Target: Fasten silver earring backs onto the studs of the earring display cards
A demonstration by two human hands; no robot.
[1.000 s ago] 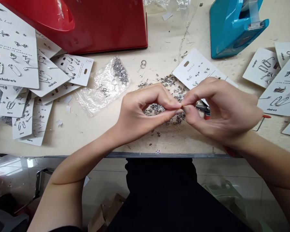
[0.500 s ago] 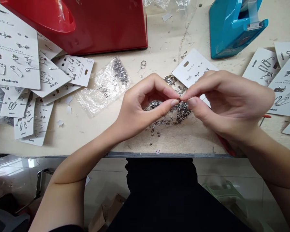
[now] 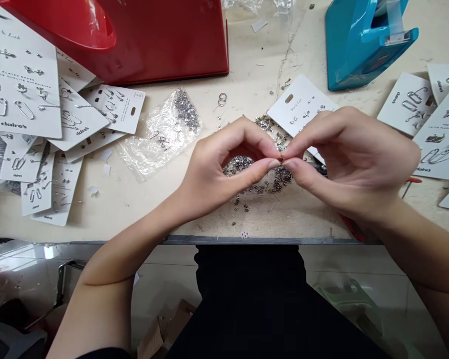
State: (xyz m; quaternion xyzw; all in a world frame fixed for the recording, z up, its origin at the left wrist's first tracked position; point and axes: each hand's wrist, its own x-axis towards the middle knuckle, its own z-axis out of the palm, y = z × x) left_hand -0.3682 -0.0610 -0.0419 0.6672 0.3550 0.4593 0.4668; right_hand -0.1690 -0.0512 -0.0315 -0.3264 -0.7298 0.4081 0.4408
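Note:
Thumb and forefinger of my left hand (image 3: 228, 172) are pinched together at the middle of the table. My right hand (image 3: 344, 159) pinches the same way, its fingertips meeting the left ones. Something tiny and dark sits between the fingertips, too small to name. Beneath the hands lies a heap of small metal earring backs (image 3: 262, 187), partly covered by them. A white earring card (image 3: 297, 102) with studs lies just behind my right hand. Under that hand a red-handled tool (image 3: 351, 228) shows in part.
A red machine-like box (image 3: 172, 40) stands at the back left and a blue tape dispenser (image 3: 353, 55) at the back right. A clear bag of small metal parts (image 3: 160, 134) lies left of my hands. Stacked earring cards (image 3: 26, 94) fill the left; more cards (image 3: 443, 134) lie right.
The fingertips of both hands have shifted slightly, the right hand a little to the left. Both remain pinched together over the heap.

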